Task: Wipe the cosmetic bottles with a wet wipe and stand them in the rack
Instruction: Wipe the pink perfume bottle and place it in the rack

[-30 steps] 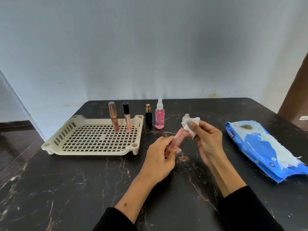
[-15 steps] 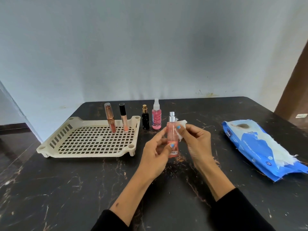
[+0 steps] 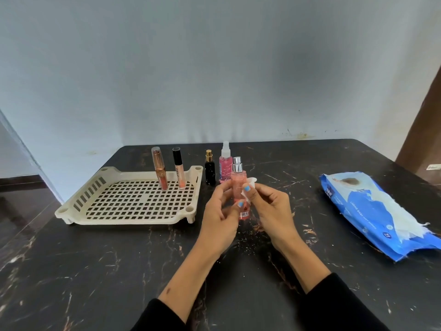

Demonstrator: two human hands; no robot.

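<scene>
Dark marble-patterned tabletop (image 3: 95,271) against a pale blue wall sets the scene, and just right of the cream rack (image 3: 78,206), near its front right corner, a peach spray bottle (image 3: 238,185) with a silver cap is held upright above the surface. A second ago it lay tilted with the wipe bunched over its cap; now it stands straight and the wet wipe (image 3: 250,188) has slid down to its right flank, so the cap looks done and the wiping has probably moved on to the body. The left hand (image 3: 219,211) pinches the bottle low, thumb over the label, fingers curled behind; the right hand (image 3: 269,206) pinches the wipe against the bottle. Beyond it, just right of the rack's far right corner, a black bottle (image 3: 210,172) and a pink spray bottle (image 3: 225,164) wait on the table. Inside the rack's far edge stand a rose-gold tube (image 3: 160,172) and a black-capped gloss tube (image 3: 179,168). Well right of the rack lies the blue wipes pack (image 3: 372,211).
</scene>
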